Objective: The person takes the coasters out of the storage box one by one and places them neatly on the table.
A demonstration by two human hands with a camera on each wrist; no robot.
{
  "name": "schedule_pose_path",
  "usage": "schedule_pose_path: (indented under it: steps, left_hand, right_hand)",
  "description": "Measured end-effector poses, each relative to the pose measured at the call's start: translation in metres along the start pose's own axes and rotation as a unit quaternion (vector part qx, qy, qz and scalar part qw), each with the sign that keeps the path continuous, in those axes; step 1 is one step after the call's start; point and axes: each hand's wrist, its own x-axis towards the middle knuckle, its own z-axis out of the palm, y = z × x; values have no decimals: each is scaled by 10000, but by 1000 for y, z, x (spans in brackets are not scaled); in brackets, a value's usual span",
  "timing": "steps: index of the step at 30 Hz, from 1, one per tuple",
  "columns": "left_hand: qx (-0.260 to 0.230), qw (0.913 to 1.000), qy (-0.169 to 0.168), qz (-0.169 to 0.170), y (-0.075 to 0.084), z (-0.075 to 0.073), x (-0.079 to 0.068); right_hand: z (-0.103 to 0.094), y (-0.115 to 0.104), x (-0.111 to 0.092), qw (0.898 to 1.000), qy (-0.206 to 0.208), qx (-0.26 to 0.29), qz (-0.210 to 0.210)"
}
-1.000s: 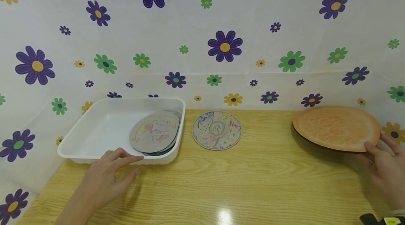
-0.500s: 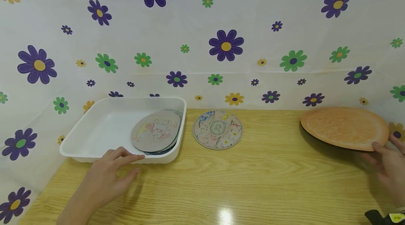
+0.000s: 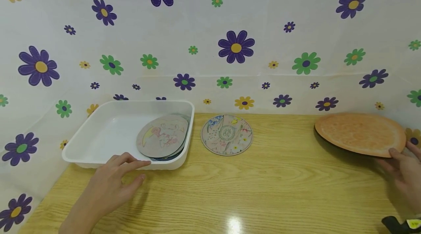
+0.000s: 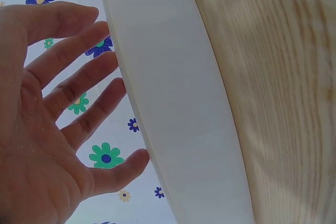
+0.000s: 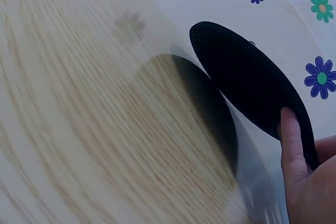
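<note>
My right hand (image 3: pixel 406 172) pinches the near right edge of a round orange mat (image 3: pixel 360 131) with a citrus-slice print. Its black underside (image 5: pixel 247 77) faces the right wrist camera, tilted above the wooden table, on which a dark shadow falls. At the left, my left hand (image 3: pixel 110 182) touches the front rim of a white plastic tray (image 3: pixel 88 135) with its fingertips; the left wrist view has the fingers spread along the tray's edge. Inside the tray's right side several round mats lie stacked, the top one pale pink with a cartoon print (image 3: pixel 163 136).
A round floral mat (image 3: pixel 227 135) lies flat on the table (image 3: pixel 250 190), just right of the tray. Behind everything hangs a white cloth (image 3: pixel 197 18) printed with purple, green and yellow flowers, meeting the table's back edge.
My right hand has carried the orange mat slightly to the right. My left hand stays at the tray's rim, and the view has shifted a little.
</note>
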Motion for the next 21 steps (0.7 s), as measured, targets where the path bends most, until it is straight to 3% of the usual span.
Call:
schedule_pose_path:
  steps: [10, 17, 21]
  left_hand:
    - [-5, 10000, 69, 33, 0, -1, -1]
    - [-61, 10000, 51, 2, 0, -1, -1]
    - [-60, 10000, 19, -29, 1, -2, -1]
  right_hand:
    - [-11, 1, 10, 9976, -158, -641, 202]
    - [-27, 3, 12, 9862, -1211, -1124, 142]
    - [-25, -3, 13, 9768, -1025, -1813, 492]
